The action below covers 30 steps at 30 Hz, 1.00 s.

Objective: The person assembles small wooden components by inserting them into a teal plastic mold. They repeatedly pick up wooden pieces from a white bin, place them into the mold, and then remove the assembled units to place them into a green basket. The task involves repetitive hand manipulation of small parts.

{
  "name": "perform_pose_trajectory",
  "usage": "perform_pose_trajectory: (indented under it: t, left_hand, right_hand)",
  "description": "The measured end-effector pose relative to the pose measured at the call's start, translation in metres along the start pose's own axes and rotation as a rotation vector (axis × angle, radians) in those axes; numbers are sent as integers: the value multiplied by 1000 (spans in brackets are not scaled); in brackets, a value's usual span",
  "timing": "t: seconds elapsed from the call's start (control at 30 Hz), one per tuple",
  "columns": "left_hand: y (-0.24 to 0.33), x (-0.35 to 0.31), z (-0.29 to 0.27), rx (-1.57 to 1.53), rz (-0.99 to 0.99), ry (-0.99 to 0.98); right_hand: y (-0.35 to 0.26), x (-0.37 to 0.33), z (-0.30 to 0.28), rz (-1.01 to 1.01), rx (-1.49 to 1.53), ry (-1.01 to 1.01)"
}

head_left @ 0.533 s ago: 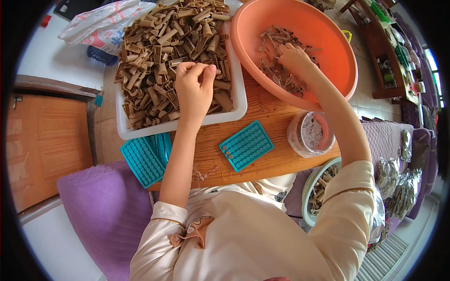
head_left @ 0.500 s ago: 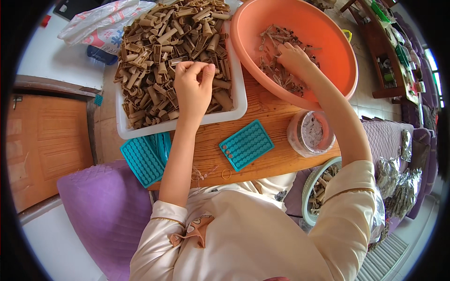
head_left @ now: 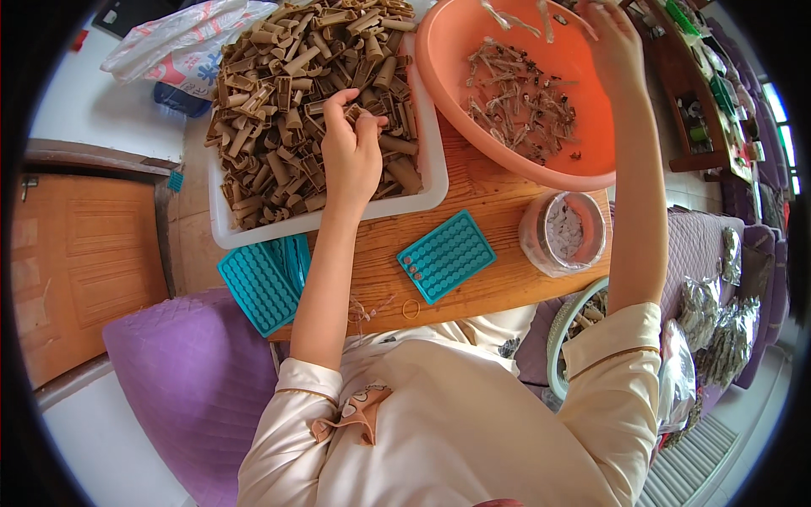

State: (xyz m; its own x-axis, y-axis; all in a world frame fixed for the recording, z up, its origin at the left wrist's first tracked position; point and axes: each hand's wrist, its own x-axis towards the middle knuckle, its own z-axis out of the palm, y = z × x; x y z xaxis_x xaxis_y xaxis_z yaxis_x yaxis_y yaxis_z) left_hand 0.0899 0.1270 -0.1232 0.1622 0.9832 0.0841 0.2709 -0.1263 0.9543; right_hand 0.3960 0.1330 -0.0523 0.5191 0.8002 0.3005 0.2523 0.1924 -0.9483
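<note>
My left hand [head_left: 351, 150] hovers over a white tub [head_left: 431, 188] heaped with short brown curled tube pieces [head_left: 279, 173]. Its fingers are bent toward the thumb, and what they hold, if anything, is too small to make out. Up at the top edge, my right hand [head_left: 615, 42] is raised over the far right rim of an orange basin [head_left: 456, 101]. Its fingertips are partly cut off and smeared. Beside them, several pale strips [head_left: 511, 21] are in the air above the basin. Thin, crumpled brownish strips with dark ends [head_left: 515, 106] lie inside it.
On the wooden table [head_left: 372, 291] lie a teal tray with round hollows [head_left: 446, 256], a few small bits in its corner, and a rubber band [head_left: 410, 309]. More teal trays [head_left: 260, 287] stick out at left. A jar of white flakes [head_left: 564, 235] stands right, above a pale green basket [head_left: 555, 355].
My right hand has risen out of the basin to the upper right, and pale strips now show in the air. My left hand has shifted slightly, its fingers bent differently.
</note>
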Motion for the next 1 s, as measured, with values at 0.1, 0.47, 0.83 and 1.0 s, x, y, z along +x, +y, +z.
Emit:
perform_pose_trajectory:
  t: [0.1,0.47,0.83,1.0]
  left_hand:
    - [-3,-2,6,-218,30,38]
    - [-8,-12,-7,-739,32,-160]
    - [13,-112,-8,-998,-19,-417]
    - [3,-122,-15,-885,97,-412]
  right_hand:
    - [-7,2,-21,-51,385,-39]
    - [-16,-83,-5,160,198,-84]
    - [-51,-254,91,-51,-14,-167]
    - [-53,-268,88,-193,-99,-141]
